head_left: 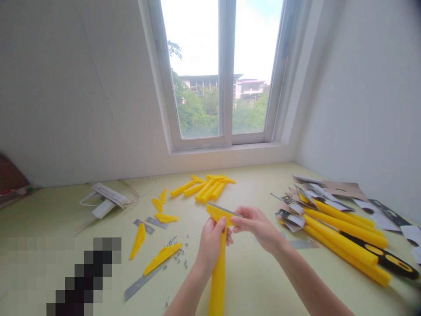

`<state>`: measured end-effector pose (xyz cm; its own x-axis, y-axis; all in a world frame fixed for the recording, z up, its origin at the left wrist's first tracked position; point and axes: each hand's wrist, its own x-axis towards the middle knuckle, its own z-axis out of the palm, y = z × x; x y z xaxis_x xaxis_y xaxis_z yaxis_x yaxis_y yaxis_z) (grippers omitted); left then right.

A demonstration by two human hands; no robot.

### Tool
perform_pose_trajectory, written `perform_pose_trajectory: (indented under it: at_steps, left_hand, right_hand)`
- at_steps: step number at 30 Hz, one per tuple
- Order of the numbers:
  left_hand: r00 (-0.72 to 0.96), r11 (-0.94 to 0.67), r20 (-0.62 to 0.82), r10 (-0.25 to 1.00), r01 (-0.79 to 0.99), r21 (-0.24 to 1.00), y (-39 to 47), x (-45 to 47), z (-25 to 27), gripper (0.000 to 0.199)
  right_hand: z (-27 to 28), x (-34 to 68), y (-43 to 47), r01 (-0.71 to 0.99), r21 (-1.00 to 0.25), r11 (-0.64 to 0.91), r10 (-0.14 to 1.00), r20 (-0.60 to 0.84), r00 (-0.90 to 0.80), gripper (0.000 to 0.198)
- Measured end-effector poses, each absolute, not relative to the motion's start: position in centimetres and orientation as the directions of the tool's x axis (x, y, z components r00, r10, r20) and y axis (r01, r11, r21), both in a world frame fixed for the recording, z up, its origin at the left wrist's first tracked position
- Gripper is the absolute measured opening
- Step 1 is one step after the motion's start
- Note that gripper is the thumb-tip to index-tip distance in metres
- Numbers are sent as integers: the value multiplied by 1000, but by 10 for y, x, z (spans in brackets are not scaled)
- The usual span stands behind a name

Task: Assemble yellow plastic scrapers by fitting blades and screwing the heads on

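A yellow long-handled scraper [217, 281] is held up over the table, head away from me and handle toward me. A thin grey blade [225, 209] shows along the far edge of its head. My left hand [209, 240] is closed around the neck, thumb lying on the head. My right hand [255, 224] pinches the right end of the scraper's head, at the blade; its other fingers are partly hidden. Left of the hands lie a yellow clamp plate [162, 259], a long grey blade [141, 284] and scattered screws and nuts [179, 254].
Several yellow scraper handles [210, 188] lie at the back below the window. More yellow plates [137, 241] and short blades [157, 223] are at left, near a white power strip [110, 195]. Packaged yellow scrapers [345, 237] and cardboard sleeves [345, 188] are piled at right.
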<state>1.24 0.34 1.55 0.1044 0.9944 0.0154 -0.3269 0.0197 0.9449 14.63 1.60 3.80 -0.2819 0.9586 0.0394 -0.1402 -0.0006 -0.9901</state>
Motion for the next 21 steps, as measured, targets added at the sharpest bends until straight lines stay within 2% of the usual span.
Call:
perform_pose_trajectory:
  at_steps: [6,10,13,15,17,19,21]
  left_hand:
    - [152,24,30,988,-343,939,3,11,13,22]
    - [157,25,26,987,-311,950,2,12,11,21]
    - [152,38,7,988,-293,955,6,15,0,20]
    - [156,104,-60,986,-289,952,11,16,-10,19]
    - [155,160,-122,980,-266,950,16,17,-20,18]
    - [150,209,-178,973,-232,950,19,17,-26,15]
    - [135,224,-200,970,-203,953,19,18,-28,11]
  right_hand:
    - [39,150,17,-120,-993,-19,948,20,-317,26]
    - [40,160,20,73,-996,45,918,13,-397,27]
    - [41,164,25,249,-958,141,956,67,-285,30]
    - [44,160,31,341,-916,212,972,160,-174,28]
    - [48,148,40,424,-856,296,955,253,-155,24]
    - [53,127,51,529,-751,395,918,300,-258,23]
    - [57,99,67,663,-577,477,873,226,-431,30]
